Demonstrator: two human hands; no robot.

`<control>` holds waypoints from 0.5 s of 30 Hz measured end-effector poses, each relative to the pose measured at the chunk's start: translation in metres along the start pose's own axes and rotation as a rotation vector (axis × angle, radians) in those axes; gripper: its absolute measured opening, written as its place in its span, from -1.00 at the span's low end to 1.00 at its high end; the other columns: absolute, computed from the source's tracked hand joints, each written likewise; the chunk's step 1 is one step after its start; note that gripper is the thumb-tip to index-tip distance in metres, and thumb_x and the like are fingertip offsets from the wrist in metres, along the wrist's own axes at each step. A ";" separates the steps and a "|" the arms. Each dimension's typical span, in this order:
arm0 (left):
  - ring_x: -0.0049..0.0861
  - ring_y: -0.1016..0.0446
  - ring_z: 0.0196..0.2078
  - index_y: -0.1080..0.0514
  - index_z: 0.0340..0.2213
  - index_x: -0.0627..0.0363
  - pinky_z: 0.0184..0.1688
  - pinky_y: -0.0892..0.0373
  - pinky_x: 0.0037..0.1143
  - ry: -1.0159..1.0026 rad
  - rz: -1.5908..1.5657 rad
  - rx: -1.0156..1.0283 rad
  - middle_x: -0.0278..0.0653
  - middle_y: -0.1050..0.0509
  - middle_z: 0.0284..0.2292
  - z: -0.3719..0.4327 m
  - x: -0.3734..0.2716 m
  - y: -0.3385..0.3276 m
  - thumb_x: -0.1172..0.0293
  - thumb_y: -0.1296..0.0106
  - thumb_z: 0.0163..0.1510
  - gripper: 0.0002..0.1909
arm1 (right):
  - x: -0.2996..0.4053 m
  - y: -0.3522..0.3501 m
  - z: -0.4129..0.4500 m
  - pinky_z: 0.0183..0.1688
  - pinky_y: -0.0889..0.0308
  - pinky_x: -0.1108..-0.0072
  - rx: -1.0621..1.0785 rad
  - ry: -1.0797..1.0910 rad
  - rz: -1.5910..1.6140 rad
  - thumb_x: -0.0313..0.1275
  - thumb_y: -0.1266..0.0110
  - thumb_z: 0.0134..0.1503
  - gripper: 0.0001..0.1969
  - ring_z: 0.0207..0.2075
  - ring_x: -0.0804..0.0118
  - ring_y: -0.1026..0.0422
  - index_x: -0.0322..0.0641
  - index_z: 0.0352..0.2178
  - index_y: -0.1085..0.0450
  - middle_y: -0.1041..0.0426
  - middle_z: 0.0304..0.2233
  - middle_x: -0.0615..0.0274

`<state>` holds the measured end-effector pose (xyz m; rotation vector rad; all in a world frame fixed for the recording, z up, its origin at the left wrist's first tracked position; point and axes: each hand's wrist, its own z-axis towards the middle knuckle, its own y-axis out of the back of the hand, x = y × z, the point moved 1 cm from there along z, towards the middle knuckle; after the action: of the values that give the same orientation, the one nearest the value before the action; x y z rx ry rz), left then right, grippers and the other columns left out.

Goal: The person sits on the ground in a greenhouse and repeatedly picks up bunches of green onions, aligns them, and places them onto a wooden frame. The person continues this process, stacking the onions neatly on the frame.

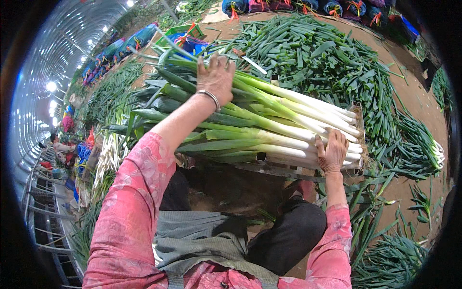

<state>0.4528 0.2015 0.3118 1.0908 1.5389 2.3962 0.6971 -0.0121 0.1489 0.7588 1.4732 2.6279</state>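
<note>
A thick bundle of long green onions (249,119) lies across a low metal rack (357,112) before me, white shafts to the right and green leaves to the left. The root ends sit near the rack's upright plate. My left hand (216,77) rests on the upper leaves, fingers spread, a bracelet at the wrist. Over the lower white shafts lies my right hand (332,149), thumb apart from the fingers; whether it grips any shaft is hidden. Beyond the bundle spreads a large heap of cut green leaves (310,54).
Blue and purple wrapped bundles (128,45) with red ties line the left and far side. A green crate (193,30) stands beyond the leaves. White-stemmed onions (108,155) lie left. Another person (65,150) is far left. More onions (422,144) lie right.
</note>
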 end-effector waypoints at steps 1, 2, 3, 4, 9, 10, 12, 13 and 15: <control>-0.22 0.03 0.27 -0.15 0.11 -0.01 0.24 0.15 -0.02 0.011 0.015 -0.022 -0.15 -0.12 0.14 0.008 0.014 -0.007 0.34 -0.17 -0.28 -0.17 | -0.002 0.000 0.000 0.00 -0.10 0.30 -0.010 -0.004 0.000 0.10 0.14 0.09 -0.42 -0.11 0.09 -0.29 -0.23 -0.16 -0.36 -0.36 -0.22 0.09; -0.25 0.05 0.27 -0.14 0.11 -0.03 0.23 0.15 -0.04 0.063 0.050 -0.073 -0.19 -0.10 0.15 0.012 0.022 -0.004 0.37 -0.17 -0.29 -0.16 | -0.001 -0.001 0.000 0.00 -0.10 0.30 -0.016 0.000 0.007 0.11 0.14 0.09 -0.41 -0.11 0.09 -0.29 -0.22 -0.16 -0.36 -0.36 -0.22 0.09; -0.25 0.05 0.27 -0.16 0.10 -0.03 0.23 0.15 -0.05 0.022 0.075 -0.136 -0.21 -0.09 0.16 0.015 0.031 -0.001 0.38 -0.17 -0.28 -0.17 | 0.000 -0.001 -0.001 0.00 -0.10 0.30 -0.022 0.003 0.016 0.11 0.14 0.09 -0.41 -0.12 0.09 -0.29 -0.22 -0.16 -0.36 -0.36 -0.22 0.09; -0.25 0.06 0.28 -0.17 0.10 -0.03 0.23 0.15 -0.06 -0.019 0.100 -0.198 -0.23 -0.07 0.16 0.017 0.040 0.003 0.39 -0.17 -0.28 -0.19 | 0.001 -0.001 -0.001 0.00 -0.10 0.30 -0.028 0.006 0.025 0.12 0.14 0.09 -0.41 -0.12 0.09 -0.29 -0.22 -0.15 -0.36 -0.35 -0.22 0.10; -0.43 -0.03 0.27 -0.23 0.08 -0.23 0.25 0.18 -0.10 -0.291 0.256 -0.361 -0.34 -0.21 0.13 0.027 0.073 0.023 0.45 -0.16 -0.25 -0.23 | -0.002 0.001 -0.002 0.00 -0.10 0.31 -0.033 0.015 0.016 0.10 0.16 0.11 -0.42 -0.12 0.10 -0.29 -0.23 -0.16 -0.36 -0.35 -0.21 0.10; -0.41 -0.05 0.26 -0.24 0.07 -0.23 0.25 0.16 -0.09 -0.329 0.271 -0.308 -0.32 -0.22 0.13 0.028 0.081 0.025 0.46 -0.16 -0.24 -0.24 | -0.002 0.001 -0.002 0.00 -0.10 0.31 -0.030 0.011 0.016 0.09 0.16 0.11 -0.43 -0.12 0.10 -0.29 -0.22 -0.16 -0.36 -0.35 -0.21 0.11; -0.39 -0.09 0.24 -0.26 0.06 -0.22 0.25 0.12 -0.08 -0.396 0.304 -0.200 -0.29 -0.24 0.11 0.027 0.102 0.027 0.50 -0.15 -0.23 -0.26 | -0.001 0.000 -0.002 0.01 -0.10 0.31 -0.028 0.012 0.015 0.05 0.15 0.12 -0.47 -0.12 0.11 -0.29 -0.20 -0.16 -0.37 -0.36 -0.21 0.12; -0.32 -0.11 0.24 -0.25 0.08 -0.21 0.24 0.06 -0.06 -0.386 0.298 -0.152 -0.25 -0.26 0.10 0.032 0.122 0.020 0.53 -0.14 -0.23 -0.25 | 0.000 -0.001 -0.001 0.01 -0.10 0.31 -0.028 0.014 0.016 0.04 0.15 0.12 -0.48 -0.12 0.11 -0.30 -0.19 -0.16 -0.37 -0.36 -0.22 0.13; -0.27 -0.06 0.26 -0.20 0.12 -0.19 0.22 0.04 -0.02 -0.192 0.337 0.084 -0.22 -0.18 0.16 0.031 0.123 0.042 0.52 -0.11 -0.20 -0.23 | -0.002 -0.001 -0.003 0.01 -0.10 0.32 -0.018 0.009 0.012 0.00 0.16 0.13 -0.52 -0.12 0.12 -0.30 -0.17 -0.17 -0.38 -0.37 -0.22 0.14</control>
<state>0.3924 0.2576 0.4172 1.6636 1.5054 2.3479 0.6975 -0.0140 0.1461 0.7577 1.4501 2.6534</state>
